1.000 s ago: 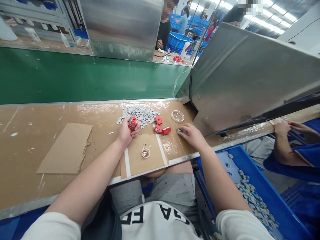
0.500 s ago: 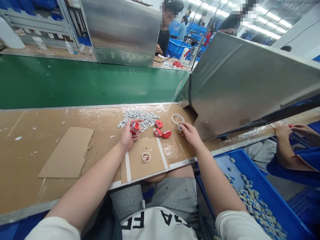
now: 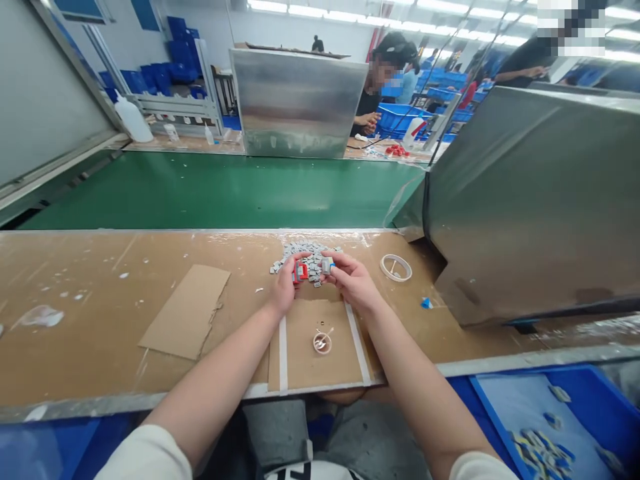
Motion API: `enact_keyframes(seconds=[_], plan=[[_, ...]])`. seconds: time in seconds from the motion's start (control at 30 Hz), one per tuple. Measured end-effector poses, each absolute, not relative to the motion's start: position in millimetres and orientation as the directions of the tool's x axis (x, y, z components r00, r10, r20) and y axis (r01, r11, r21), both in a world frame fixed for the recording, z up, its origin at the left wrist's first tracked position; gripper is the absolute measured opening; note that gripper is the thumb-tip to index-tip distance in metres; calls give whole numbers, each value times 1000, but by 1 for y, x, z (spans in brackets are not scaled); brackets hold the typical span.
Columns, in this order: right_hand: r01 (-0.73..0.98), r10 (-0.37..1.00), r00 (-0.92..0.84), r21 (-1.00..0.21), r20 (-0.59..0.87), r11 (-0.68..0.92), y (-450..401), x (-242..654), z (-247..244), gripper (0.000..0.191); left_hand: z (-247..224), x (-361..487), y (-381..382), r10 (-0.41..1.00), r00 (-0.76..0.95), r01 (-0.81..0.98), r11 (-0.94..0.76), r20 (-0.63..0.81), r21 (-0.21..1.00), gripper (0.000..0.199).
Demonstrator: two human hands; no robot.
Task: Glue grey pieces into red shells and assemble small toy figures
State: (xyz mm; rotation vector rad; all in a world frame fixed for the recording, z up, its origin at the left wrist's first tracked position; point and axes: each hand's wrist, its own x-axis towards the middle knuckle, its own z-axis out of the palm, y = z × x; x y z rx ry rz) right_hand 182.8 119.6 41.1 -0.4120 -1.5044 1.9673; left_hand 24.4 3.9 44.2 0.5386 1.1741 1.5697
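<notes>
My left hand (image 3: 286,283) is closed around a red toy piece (image 3: 301,272) with grey on it. Just to its right, my right hand (image 3: 350,277) pinches a small grey piece (image 3: 327,265) with yellow and blue parts. The two pieces are close together but apart. Behind them lies a spread of small grey tiles (image 3: 307,250). A small round cup (image 3: 323,343) with a thin stick in it stands on the taped cardboard (image 3: 330,373) nearer to me.
A white ring (image 3: 396,268) and a blue bit (image 3: 427,303) lie to the right. Torn cardboard (image 3: 185,313) is at left. Beyond the green belt (image 3: 250,193), a person works. A blue bin (image 3: 600,387) with parts stands lower right.
My right hand has left the spot beside the white ring and come close to my left hand, carrying the grey piece. The view has turned to the left.
</notes>
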Motion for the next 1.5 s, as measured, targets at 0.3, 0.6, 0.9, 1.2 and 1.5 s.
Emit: enact_keyframes(seconds=[0.3,0.6,0.9,1.2,1.5], plan=[[-255,679,-607,-910,413,325,113,187,29,41,46,30,11,933,-300,-439,52,-201,897,42],[-208,284,-686,-553,670,807,116,198,37,22,53,21,8,874,-79,-447,399,-480,800,28],[-229,173,-709,-455,684,860,115,200,35,33,56,23,6,821,-23,-423,510,-571,749,35],[-206,172,-705,-431,688,878,112,200,30,30,50,27,7,815,-95,-422,487,-572,765,41],[-205,218,-685,-470,696,859,110,190,25,35,47,37,5,837,-230,-545,312,-496,778,35]])
